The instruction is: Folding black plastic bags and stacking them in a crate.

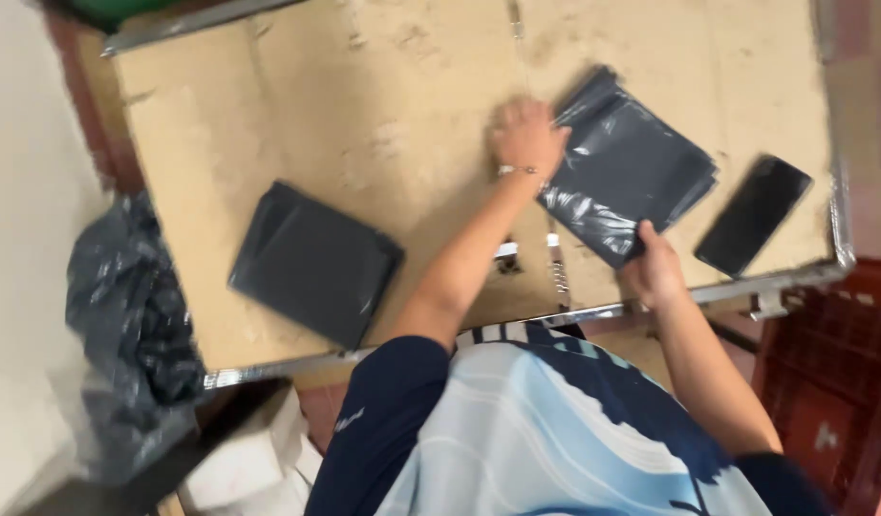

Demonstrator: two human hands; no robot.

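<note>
A stack of dark grey plastic mailer bags (632, 167) lies on a cardboard-covered table (383, 105). My left hand (526, 137) presses on the stack's far left corner, fingers curled over the edge. My right hand (654, 268) grips the stack's near corner between thumb and fingers. A second, flat pile of dark grey bags (314, 263) lies apart to the left, touched by neither hand. A thin bracelet circles my left wrist.
A black phone (754, 215) lies face up at the table's right edge, close to the stack. A crumpled dark plastic bag (125, 315) hangs off the table's left side. A red crate (832, 382) stands at the lower right. The table has a metal rim (593, 311).
</note>
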